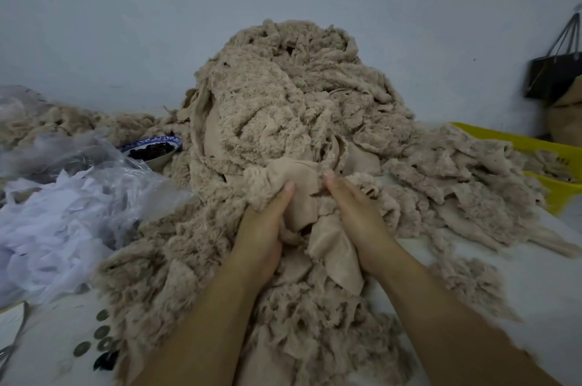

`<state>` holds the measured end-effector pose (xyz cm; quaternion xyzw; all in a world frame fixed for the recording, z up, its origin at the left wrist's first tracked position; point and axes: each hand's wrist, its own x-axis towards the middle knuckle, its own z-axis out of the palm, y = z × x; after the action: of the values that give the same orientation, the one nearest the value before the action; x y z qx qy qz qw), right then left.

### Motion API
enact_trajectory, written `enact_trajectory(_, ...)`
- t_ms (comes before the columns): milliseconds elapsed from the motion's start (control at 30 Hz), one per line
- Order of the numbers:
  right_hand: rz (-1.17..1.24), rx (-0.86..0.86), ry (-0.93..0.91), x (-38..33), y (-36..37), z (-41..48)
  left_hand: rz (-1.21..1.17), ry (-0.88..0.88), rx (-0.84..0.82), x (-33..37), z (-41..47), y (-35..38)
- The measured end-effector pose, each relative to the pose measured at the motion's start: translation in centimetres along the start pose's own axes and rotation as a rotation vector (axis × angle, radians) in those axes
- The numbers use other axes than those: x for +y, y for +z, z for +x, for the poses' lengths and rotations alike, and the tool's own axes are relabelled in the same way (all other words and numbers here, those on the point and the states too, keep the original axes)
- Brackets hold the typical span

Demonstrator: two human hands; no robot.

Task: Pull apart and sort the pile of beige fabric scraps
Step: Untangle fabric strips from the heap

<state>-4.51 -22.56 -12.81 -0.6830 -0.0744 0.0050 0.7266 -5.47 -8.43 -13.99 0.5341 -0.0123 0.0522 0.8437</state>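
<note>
The pile of beige fabric scraps [283, 95] heaps high on the middle of the table [541, 278]. At its near foot the left grip [263, 228] and right grip [357, 221] both clutch one smooth scrap [302, 196] between them.

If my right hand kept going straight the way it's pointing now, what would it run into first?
Your right hand points away from you, slightly left. Beyond the smooth scrap it grips, it would likely meet the tall pile of fleecy scraps first, though depth is unclear.
</note>
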Motion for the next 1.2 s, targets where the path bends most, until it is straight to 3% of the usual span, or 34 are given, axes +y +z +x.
enact_trajectory(200,0.033,0.008,-0.050,0.1,-0.2,0.1,0.166,-0.014,0.009,-0.1,-0.6,0.4)
enact_trajectory(367,-0.055,0.107,-0.032,0.8,-0.2,0.9,0.197,0.007,-0.121,-0.1,-0.7,0.5)
enact_trajectory(467,0.006,0.303,0.074,0.7,-1.1,1.5,0.090,-0.072,-0.127,0.3,-0.8,0.7)
enact_trajectory(567,0.149,0.464,0.098,0.4,-2.6,1.7,0.021,-0.036,-0.113,0.8,-0.6,0.4)
enact_trajectory(700,0.169,0.403,0.097,0.1,-1.8,1.4,0.243,-0.031,-0.049,0.8,-0.8,0.4)
enact_trajectory(800,0.143,0.356,0.097,0.0,-0.8,1.2,0.489,-0.006,-0.210,0.6,-1.3,0.9)
enact_trajectory(900,0.101,0.339,0.056,0.0,-0.8,1.0,0.563,-0.007,-0.230,0.2,-1.4,1.3)
enact_trajectory(967,0.091,0.337,0.042,0.1,-0.8,1.2,0.476,-0.002,-0.181,0.2,-1.3,1.3)
enact_trajectory(1100,0.184,0.347,0.041,0.2,-1.2,1.4,-0.029,-0.093,-0.117,1.9,-1.2,0.5)
enact_trajectory(1200,0.207,0.315,0.020,0.5,-1.8,1.3,-0.252,-0.159,-0.052,2.4,-0.7,-0.5)
